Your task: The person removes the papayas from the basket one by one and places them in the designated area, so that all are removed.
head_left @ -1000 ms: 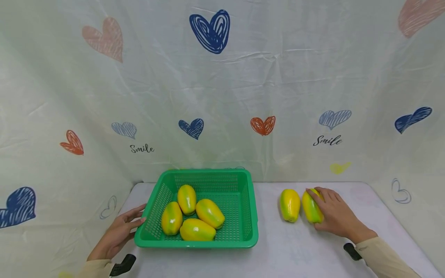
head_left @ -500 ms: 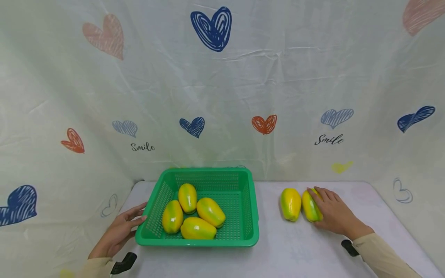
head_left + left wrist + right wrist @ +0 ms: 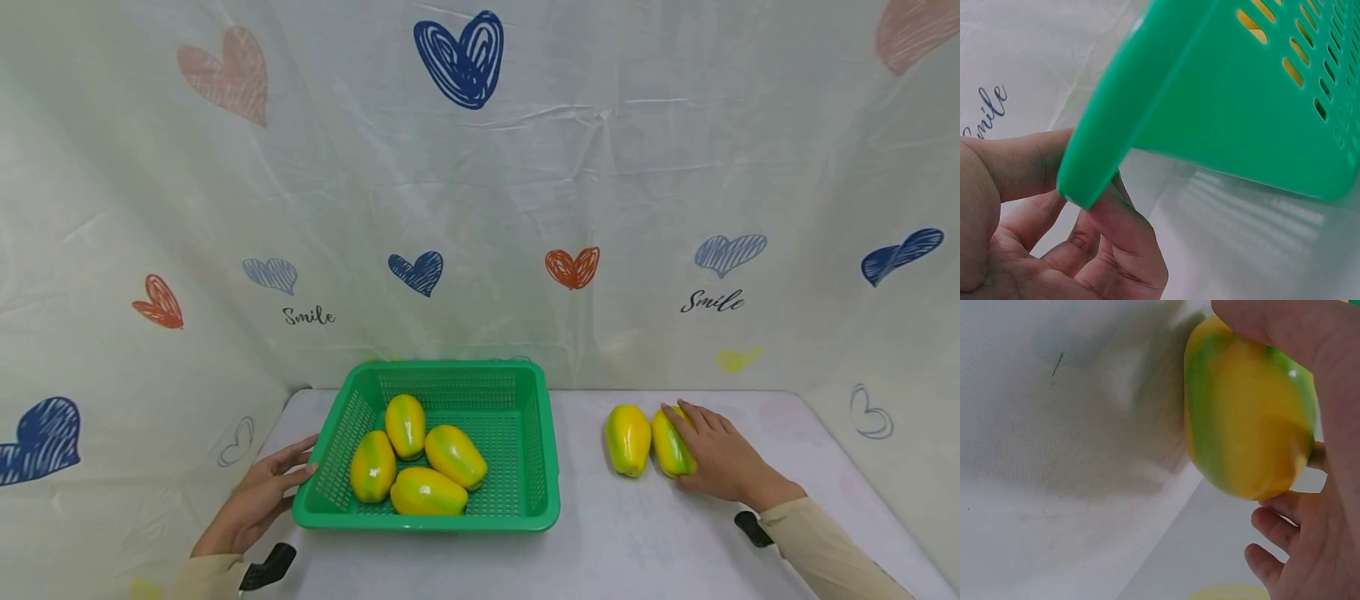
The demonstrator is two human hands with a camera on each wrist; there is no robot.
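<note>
My left hand [image 3: 258,502] holds the left rim of a green plastic basket [image 3: 551,467]. In the left wrist view the basket's rim [image 3: 1110,119] lies between the thumb and curled fingers [image 3: 1125,231]. Several yellow-green papayas [image 3: 453,457] lie inside, toward the basket's left side. On the right of the table, my right hand [image 3: 723,454] grips another papaya [image 3: 670,446] from above. The right wrist view has this papaya [image 3: 1244,419] between thumb and fingertips; the palm side is partly hidden. Just left of it another papaya [image 3: 628,442] lies on the table.
The white table [image 3: 592,542] carries the basket and the loose papayas. Behind and at the sides hangs a pale curtain [image 3: 480,183] printed with hearts and the word Smile. A dark strap-like piece [image 3: 268,567] shows at the left wrist.
The whole head view has shifted up slightly. Both hands keep their places, at the basket rim and on the right papaya; the papayas stay where they were.
</note>
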